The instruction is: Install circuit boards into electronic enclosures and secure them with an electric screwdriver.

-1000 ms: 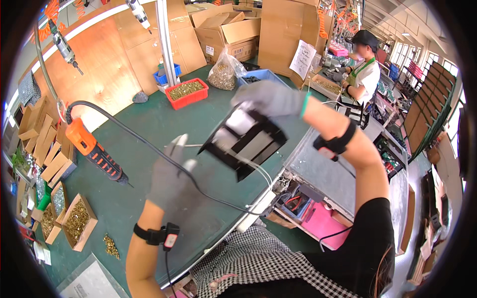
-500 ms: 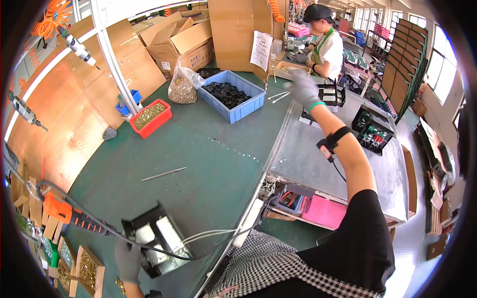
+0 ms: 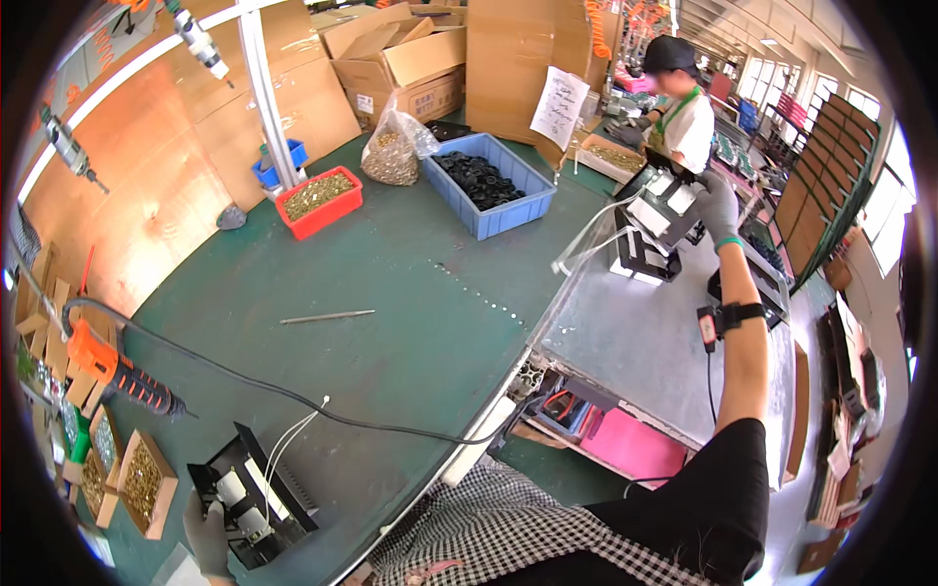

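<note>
My gloved left hand (image 3: pixel 205 537) is closed on the near left edge of a black housing (image 3: pixel 285 485) with white blocks inside and thin white wires. That housing lies tilted on the green bench at the lower left. Far off to the right, my outstretched gloved right hand (image 3: pixel 718 207) grips the right side of a second black housing (image 3: pixel 660 217). It is raised on a slant, its white wires hanging to the left. Just beneath it another black housing (image 3: pixel 640 262) rests on the grey metal table.
An orange-and-black electric screwdriver (image 3: pixel 122 371) is at the left, its cable crossing the bench. Farther back stand a red bin (image 3: pixel 320 223) of small brass parts and a blue bin (image 3: pixel 508 220) of black parts. A metal rod (image 3: pixel 327 316) lies mid-bench. Beyond, a co-worker (image 3: pixel 684 127) stands.
My right hand, formerly blurred above the grey table, now holds a lifted housing. The left-hand housing has turned and shifted left and nearer. The whole view has swung a little left.
</note>
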### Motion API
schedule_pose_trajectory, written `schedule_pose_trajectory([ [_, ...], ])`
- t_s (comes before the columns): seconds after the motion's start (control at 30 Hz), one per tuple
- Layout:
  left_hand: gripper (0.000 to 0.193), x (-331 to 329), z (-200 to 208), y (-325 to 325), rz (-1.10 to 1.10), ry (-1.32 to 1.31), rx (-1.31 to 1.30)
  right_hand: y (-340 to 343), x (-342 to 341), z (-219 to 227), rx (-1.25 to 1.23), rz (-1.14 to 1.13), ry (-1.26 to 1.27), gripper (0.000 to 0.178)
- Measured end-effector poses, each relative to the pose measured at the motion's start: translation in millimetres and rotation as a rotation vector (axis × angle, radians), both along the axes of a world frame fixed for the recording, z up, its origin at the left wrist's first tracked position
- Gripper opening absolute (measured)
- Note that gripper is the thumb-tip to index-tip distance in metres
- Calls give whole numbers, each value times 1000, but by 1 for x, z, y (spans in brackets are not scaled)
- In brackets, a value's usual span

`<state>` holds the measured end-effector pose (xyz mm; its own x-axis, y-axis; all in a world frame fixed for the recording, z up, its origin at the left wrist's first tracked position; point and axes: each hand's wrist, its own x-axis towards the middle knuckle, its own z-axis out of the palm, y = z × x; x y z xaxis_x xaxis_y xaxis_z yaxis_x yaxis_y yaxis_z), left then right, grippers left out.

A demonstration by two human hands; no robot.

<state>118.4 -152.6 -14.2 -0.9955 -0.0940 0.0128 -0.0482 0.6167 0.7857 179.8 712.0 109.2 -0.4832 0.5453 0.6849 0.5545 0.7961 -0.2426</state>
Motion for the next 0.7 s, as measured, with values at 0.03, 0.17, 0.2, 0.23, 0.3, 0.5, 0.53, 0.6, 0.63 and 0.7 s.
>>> schedule_pose_trajectory([
  [0.03, 34, -3, -2, -2, -13, -30, -69, -16, 1, 15, -20, 106, 18, 25],
  [0.17, 39, -1, -3, -4, 7, -18, -68, -89, -43, 39, -388, 746, -53, 21],
  [0.2, 39, 3, -3, -2, 31, 21, -91, -122, -60, 40, -432, 857, -194, 21],
  [0.23, 39, 6, -3, -1, 52, 59, -109, -152, -81, 40, -457, 1066, -319, 20],
  [0.3, 41, 6, -9, -2, 118, 63, -193, -202, -122, 19, -492, 1238, -452, 18],
  [0.5, 44, 6, -11, 8, 177, 52, -267, -372, -238, -40, -567, 1694, -904, 18],
  [0.53, 43, 8, -10, 9, 194, 34, -261, -398, -251, -50, -425, 1661, -912, 19],
  [0.6, 42, 9, -7, 15, 228, -7, -246, -427, -273, -68, -276, 1648, -925, 20],
  [0.63, 42, 10, -5, 16, 253, -15, -244, -436, -285, -77, -199, 1705, -901, 19],
  [0.7, 42, 7, -5, 22, 250, -23, -240, -447, -302, -94, -117, 1769, -890, 19],
])
